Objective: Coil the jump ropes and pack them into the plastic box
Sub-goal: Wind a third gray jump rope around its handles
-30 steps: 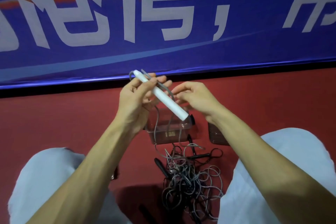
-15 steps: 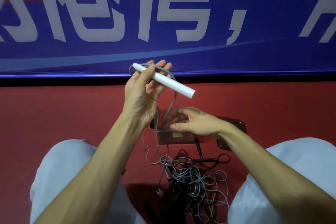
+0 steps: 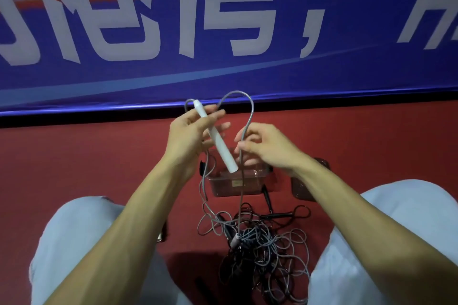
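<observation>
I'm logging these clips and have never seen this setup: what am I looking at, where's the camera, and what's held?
No machine here: a person works with bare hands. Every picture comes from one camera worn on the head, looking forward and down, so the arms reach in from the bottom. The left hand holds a white handle. A grey rope arcs from that hand over to the right hand, which pinches it. Below the hands, on the red floor, stands a clear box, and nearer the person lies a tangled pile of grey and black ropes. A blue banner runs behind.
</observation>
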`<state>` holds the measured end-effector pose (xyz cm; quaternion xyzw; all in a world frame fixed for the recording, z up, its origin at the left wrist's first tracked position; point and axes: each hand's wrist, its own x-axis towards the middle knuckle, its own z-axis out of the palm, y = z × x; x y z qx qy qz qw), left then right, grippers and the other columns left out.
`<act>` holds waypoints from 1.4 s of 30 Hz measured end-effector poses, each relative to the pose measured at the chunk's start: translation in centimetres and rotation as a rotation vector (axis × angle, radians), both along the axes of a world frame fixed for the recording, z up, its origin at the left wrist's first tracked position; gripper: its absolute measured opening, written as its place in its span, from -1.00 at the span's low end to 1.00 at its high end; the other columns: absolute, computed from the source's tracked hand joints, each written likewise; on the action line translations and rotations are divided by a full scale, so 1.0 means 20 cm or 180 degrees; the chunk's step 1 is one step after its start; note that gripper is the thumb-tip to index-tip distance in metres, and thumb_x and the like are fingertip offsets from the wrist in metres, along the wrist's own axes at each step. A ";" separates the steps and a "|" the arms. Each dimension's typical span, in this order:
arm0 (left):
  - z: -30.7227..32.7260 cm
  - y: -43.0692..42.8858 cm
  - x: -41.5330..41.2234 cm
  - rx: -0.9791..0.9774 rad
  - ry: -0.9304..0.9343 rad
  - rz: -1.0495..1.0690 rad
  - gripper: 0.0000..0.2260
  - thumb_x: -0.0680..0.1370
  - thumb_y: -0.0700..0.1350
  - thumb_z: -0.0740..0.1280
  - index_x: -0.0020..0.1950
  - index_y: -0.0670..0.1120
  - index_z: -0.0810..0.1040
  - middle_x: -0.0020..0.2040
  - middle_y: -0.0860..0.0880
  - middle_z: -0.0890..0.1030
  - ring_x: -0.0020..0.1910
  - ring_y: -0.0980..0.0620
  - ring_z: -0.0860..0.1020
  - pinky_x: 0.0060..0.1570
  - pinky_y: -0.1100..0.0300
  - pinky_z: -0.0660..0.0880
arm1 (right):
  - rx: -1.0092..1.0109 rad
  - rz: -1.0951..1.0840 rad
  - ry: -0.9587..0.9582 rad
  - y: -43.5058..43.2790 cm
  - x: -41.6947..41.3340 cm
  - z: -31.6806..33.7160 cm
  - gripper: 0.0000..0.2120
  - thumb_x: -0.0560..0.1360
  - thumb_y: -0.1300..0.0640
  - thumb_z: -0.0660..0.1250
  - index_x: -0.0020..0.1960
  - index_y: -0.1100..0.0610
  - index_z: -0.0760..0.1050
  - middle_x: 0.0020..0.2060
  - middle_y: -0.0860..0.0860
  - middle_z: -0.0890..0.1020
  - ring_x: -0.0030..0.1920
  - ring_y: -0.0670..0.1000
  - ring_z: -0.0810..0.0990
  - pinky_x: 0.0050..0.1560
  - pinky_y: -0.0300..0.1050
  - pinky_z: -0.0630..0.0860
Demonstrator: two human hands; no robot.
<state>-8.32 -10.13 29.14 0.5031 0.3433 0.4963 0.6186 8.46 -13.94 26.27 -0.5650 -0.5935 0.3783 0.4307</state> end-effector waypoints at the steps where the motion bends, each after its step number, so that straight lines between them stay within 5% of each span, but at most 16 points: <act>1: -0.01 0.00 0.00 0.0041 0.0184 -0.0004 -0.81 0.55 -0.28 0.35 0.16 -0.21 0.58 0.07 -0.10 0.70 -0.01 -0.10 0.69 0.08 -0.04 0.57 | 0.0055 -0.0094 0.0195 -0.01 0.01 0.03 -0.89 0.58 0.33 0.25 -0.05 0.15 0.47 -0.23 0.07 0.63 -0.29 -0.01 0.65 -0.23 -0.14 0.62; 7: -0.04 0.01 0.02 0.0306 0.0878 -0.0177 -0.85 0.57 -0.32 0.31 0.09 -0.16 0.60 0.02 -0.07 0.71 -0.08 -0.03 0.70 -0.03 0.05 0.56 | 0.0363 -0.0438 0.1334 -0.03 0.06 0.12 -0.92 0.60 0.31 0.23 -0.04 0.20 0.46 -0.22 0.09 0.62 -0.31 0.03 0.67 -0.28 -0.06 0.66; 10: -0.06 -0.01 0.04 0.0517 0.1461 -0.0575 -0.82 0.55 -0.34 0.33 0.02 -0.10 0.63 -0.08 -0.01 0.71 -0.16 0.10 0.66 -0.16 0.25 0.50 | 0.0514 -0.0432 0.1965 -0.03 0.06 0.15 -0.92 0.60 0.31 0.22 -0.06 0.21 0.45 -0.24 0.08 0.63 -0.31 0.03 0.68 -0.32 -0.07 0.64; 12: -0.08 -0.03 0.05 0.0491 0.1663 -0.0978 -0.84 0.55 -0.33 0.34 0.03 -0.11 0.63 -0.10 -0.04 0.70 -0.12 0.02 0.63 -0.14 0.19 0.51 | 0.0576 -0.0457 0.2303 -0.02 0.07 0.17 -0.93 0.60 0.30 0.23 -0.06 0.24 0.46 -0.23 0.08 0.64 -0.29 0.03 0.69 -0.33 -0.09 0.62; 17: -0.08 -0.08 0.07 0.0259 0.1505 -0.1570 -0.87 0.57 -0.30 0.33 0.10 -0.21 0.59 0.00 -0.15 0.71 -0.13 0.00 0.64 -0.33 0.30 0.50 | 0.0712 -0.0740 0.2926 -0.01 0.10 0.17 -0.93 0.59 0.32 0.24 -0.08 0.26 0.46 -0.29 0.08 0.66 -0.24 0.07 0.70 -0.28 -0.10 0.62; 24: -0.07 -0.07 0.08 0.0282 0.0911 -0.1080 -0.93 0.53 -0.32 0.36 -0.05 -0.17 0.56 -0.12 -0.16 0.70 -0.16 -0.03 0.68 -0.27 0.17 0.53 | 0.0690 -0.0717 0.3322 0.02 0.11 0.15 -0.91 0.57 0.40 0.22 -0.02 0.25 0.42 -0.25 0.18 0.64 -0.18 0.14 0.71 -0.18 -0.06 0.64; 29: -0.03 -0.04 0.06 -0.0046 -0.0115 -0.0548 -0.93 0.56 -0.30 0.31 0.00 -0.17 0.55 -0.09 -0.14 0.69 -0.01 -0.13 0.68 -0.08 0.08 0.63 | -0.0031 -0.0663 0.2135 0.01 0.08 0.10 -0.80 0.59 0.38 0.18 0.19 0.26 0.43 -0.06 0.19 0.63 -0.13 0.13 0.68 -0.13 -0.06 0.66; 33: 0.00 -0.03 0.04 -0.0203 -0.0716 -0.0385 -0.93 0.60 -0.30 0.26 0.02 -0.20 0.52 -0.13 -0.11 0.68 -0.07 -0.05 0.69 -0.14 0.14 0.63 | -0.0351 -0.0172 0.0479 0.00 0.05 0.05 -0.76 0.52 0.43 0.23 0.08 0.20 0.56 -0.11 0.08 0.65 -0.17 -0.06 0.62 -0.20 -0.31 0.56; 36: 0.01 -0.02 0.03 -0.0232 -0.0886 -0.0263 -0.94 0.60 -0.28 0.27 0.05 -0.22 0.50 -0.11 -0.10 0.69 -0.02 -0.08 0.69 -0.12 0.14 0.63 | -0.0422 0.0223 -0.0763 -0.01 0.03 0.03 -0.81 0.48 0.37 0.30 0.03 0.19 0.59 -0.13 0.06 0.65 -0.20 -0.11 0.57 -0.19 -0.24 0.50; 42: -0.01 -0.01 0.04 -0.0260 -0.0941 -0.0116 -0.91 0.61 -0.28 0.27 0.09 -0.22 0.50 -0.01 -0.15 0.69 0.02 -0.11 0.68 0.05 0.05 0.63 | -0.0328 -0.0007 -0.0443 -0.02 0.01 0.02 -0.81 0.53 0.42 0.24 -0.09 0.18 0.53 -0.18 0.11 0.62 -0.34 0.00 0.66 -0.46 -0.27 0.51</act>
